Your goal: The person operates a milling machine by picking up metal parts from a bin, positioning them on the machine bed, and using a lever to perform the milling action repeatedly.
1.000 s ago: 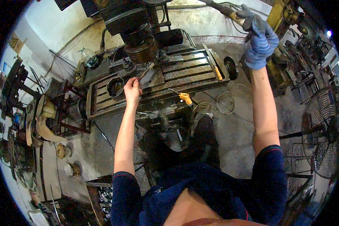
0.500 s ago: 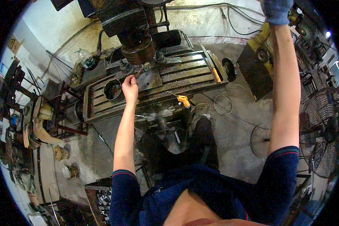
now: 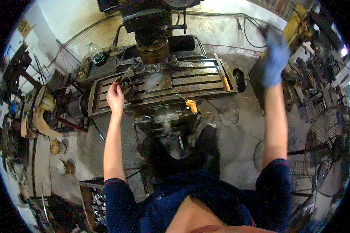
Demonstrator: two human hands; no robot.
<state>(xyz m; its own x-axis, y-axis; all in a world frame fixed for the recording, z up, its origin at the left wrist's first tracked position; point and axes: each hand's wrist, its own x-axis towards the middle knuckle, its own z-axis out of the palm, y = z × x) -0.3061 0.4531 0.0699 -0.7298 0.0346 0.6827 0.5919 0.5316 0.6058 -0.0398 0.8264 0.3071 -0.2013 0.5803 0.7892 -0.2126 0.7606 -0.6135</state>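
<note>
My bare left hand (image 3: pixel 116 96) is at the near-left side of a round open tin (image 3: pixel 130 92) on the slotted machine table (image 3: pixel 198 80). Its fingers are pinched together at the rim; what they hold is too small and dark to make out. My right hand (image 3: pixel 277 60), in a blue-grey glove, is raised at the upper right and smeared by motion. A dark shape shows by its fingertips, and I cannot tell whether the hand holds it. A flat grey plate (image 3: pixel 158 83) lies under the machine's round spindle head (image 3: pixel 153 50).
A yellow-handled air gun (image 3: pixel 191 105) hangs at the table's front edge. Toward the table's right end lies a file with a yellow handle (image 3: pixel 226 84). A plastic bottle (image 3: pixel 96 54) stands behind on the left. A fan (image 3: pixel 326 149) is at the right; a coiled hose (image 3: pixel 229 115) lies on the floor.
My left hand has moved left from beside the plate to the tin; the thin stick seen in its fingers no longer shows clearly. My right hand has come down and nearer from the top edge.
</note>
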